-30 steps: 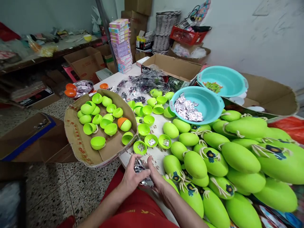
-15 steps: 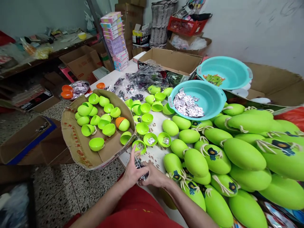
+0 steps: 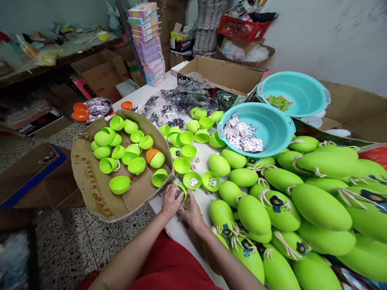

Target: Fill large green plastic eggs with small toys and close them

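At the near edge of the table, my left hand (image 3: 171, 200) is closed around a dark packet in clear plastic (image 3: 177, 194), which sits at the mouth of a green half eggshell (image 3: 184, 194). My right hand (image 3: 192, 211) grips this half eggshell from its right side, with the fingertips partly hidden. Just beyond my hands lie two more green half eggshells, a left one (image 3: 190, 185) and a right one (image 3: 207, 187), each holding a small silvery sachet (image 3: 192, 182). Further empty half shells (image 3: 182, 165) stand behind them on the table.
Left of my hands, a cut-down cardboard box (image 3: 90, 189) holds several green half shells. Closed green eggs (image 3: 254, 215) with cords are heaped on the right. A turquoise basin (image 3: 272, 135) holds sachets, and wrapped dark packets (image 3: 169, 108) lie at the back.
Both hands have moved forward to the nearest half shell. The dark packet, held between both hands before, is now at the shell with my left hand; my right hand has taken hold of the shell.
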Available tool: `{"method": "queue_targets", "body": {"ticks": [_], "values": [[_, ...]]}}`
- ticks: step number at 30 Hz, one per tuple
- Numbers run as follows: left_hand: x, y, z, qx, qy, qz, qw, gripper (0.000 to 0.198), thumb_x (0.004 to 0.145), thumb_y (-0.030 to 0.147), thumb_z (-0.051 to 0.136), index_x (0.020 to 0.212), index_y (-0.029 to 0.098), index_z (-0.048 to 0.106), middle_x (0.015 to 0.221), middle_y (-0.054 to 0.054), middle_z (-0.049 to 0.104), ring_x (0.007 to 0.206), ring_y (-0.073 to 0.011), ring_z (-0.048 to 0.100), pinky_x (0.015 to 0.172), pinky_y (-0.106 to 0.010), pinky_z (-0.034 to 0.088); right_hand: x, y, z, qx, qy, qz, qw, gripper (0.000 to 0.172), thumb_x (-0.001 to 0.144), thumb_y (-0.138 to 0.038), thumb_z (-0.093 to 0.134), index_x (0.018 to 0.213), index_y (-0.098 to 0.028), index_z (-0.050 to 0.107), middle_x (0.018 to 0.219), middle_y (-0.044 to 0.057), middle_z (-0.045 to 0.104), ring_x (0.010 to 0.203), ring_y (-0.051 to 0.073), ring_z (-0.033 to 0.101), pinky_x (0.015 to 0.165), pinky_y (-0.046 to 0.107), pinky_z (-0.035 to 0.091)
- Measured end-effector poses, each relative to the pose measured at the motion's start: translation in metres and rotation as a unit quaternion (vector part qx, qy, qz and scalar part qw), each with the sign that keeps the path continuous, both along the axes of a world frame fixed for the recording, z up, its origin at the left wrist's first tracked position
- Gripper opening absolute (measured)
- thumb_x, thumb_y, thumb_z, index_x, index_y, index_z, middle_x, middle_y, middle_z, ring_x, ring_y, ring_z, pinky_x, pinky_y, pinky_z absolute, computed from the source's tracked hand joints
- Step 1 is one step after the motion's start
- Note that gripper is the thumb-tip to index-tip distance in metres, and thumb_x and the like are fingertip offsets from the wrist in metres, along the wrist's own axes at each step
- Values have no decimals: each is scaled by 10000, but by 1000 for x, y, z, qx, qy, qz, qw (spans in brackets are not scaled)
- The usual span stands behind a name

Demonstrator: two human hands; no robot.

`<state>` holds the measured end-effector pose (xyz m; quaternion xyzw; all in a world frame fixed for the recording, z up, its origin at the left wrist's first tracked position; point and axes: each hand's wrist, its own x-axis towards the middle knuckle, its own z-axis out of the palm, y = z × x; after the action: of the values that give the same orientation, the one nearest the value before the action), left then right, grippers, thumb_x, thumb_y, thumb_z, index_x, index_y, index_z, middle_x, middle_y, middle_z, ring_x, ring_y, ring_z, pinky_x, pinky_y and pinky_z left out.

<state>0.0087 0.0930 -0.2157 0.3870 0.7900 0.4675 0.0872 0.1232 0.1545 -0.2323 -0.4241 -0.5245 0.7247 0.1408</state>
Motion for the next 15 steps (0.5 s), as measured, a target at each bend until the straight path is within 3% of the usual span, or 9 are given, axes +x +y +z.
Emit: {"method": "queue_targets", "body": {"ticks": [3, 6, 10, 15], "values": [[12, -11, 4, -32, -33, 7, 999, 91, 846, 282, 587, 818, 203, 550, 802, -25, 640, 793, -194, 620, 785, -343, 518, -2, -8, 3, 39, 11, 20, 999, 704, 460, -72, 742, 1135, -240, 625, 1149, 57, 597, 1171, 309, 493, 1061, 477, 370], [22, -23, 21, -53, -77, 9, 996, 95, 860, 283, 575, 862, 200, 529, 794, -6, 630, 758, -169, 628, 725, -291, 520, 4, -10, 14, 53, 22, 45, 997, 766, 367, -65, 817, 1098, -219, 648, 1100, 54, 607, 1145, 330, 500, 1090, 499, 327], [19, -22, 51, -36, -133, -59, 989, 134, 855, 295, 576, 942, 197, 548, 895, -31, 651, 855, -180, 643, 804, -311, 525, 12, 3, 41, 48, 83, 122, 988, 848, 425, -161, 899, 1216, -219, 598, 1199, 52, 617, 1145, 294, 544, 1087, 456, 348], [11, -13, 79, 15, -62, -159, 985, 194, 876, 271, 562, 1049, 185, 560, 1008, -80, 682, 966, -208, 660, 883, -354, 533, 18, 28, 76, 26, 155, 211, 965, 934, 490, -227, 930, 1335, -210, 534, 1315, 69, 579, 1249, 289, 492, 1120, 451, 308]]}}
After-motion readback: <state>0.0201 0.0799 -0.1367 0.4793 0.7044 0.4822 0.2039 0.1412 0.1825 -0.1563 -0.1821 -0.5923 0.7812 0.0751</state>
